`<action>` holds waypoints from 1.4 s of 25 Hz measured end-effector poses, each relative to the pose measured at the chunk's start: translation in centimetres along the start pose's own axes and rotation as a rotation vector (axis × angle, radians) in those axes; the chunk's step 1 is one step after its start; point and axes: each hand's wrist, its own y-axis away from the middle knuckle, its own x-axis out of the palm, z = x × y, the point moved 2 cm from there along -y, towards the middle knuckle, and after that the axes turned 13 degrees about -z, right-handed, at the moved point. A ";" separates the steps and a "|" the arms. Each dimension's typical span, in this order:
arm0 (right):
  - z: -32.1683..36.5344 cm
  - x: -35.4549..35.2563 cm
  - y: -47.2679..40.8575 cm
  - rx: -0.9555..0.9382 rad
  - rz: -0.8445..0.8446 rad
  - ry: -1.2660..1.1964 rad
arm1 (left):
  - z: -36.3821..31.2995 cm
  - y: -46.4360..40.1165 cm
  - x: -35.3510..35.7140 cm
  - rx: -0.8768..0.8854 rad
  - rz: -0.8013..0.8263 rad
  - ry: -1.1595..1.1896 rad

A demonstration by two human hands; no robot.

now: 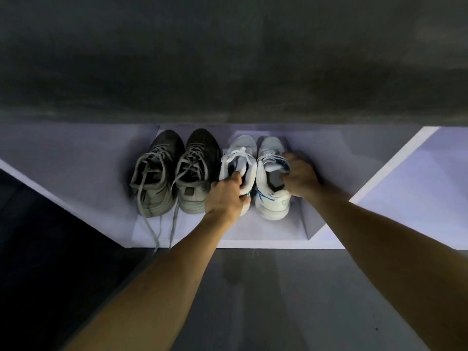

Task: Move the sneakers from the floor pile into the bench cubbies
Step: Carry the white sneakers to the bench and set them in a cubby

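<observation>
Four sneakers fill the cubby (228, 231) wall to wall: a dark pair (174, 173) left, a white pair (255, 178) right; only its front strip lies open, crossed by trailing laces (152, 231).

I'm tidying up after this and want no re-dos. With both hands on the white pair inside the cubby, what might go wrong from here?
1. The long grey laces of the dark grey sneakers trail over the white cubby's front edge and might snag an arm or get tugged.
2. The left hand, gripping the left white sneaker, sits close against the grey pair and may nudge it on withdrawal.
3. The right hand holds the right white sneaker near its laces; fingers could catch them.
</observation>
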 end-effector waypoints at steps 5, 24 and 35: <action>1.6 -1.4 0.5 -0.154 0.001 0.130 | -1.0 -0.5 -2.0 0.047 0.041 -0.035; 7.6 -15.4 14.8 -0.363 0.108 0.100 | -6.1 10.3 -18.7 0.137 0.022 -0.057; 17.6 -33.5 19.2 -0.573 -0.077 0.125 | -12.4 13.1 -38.1 0.327 -0.276 -0.119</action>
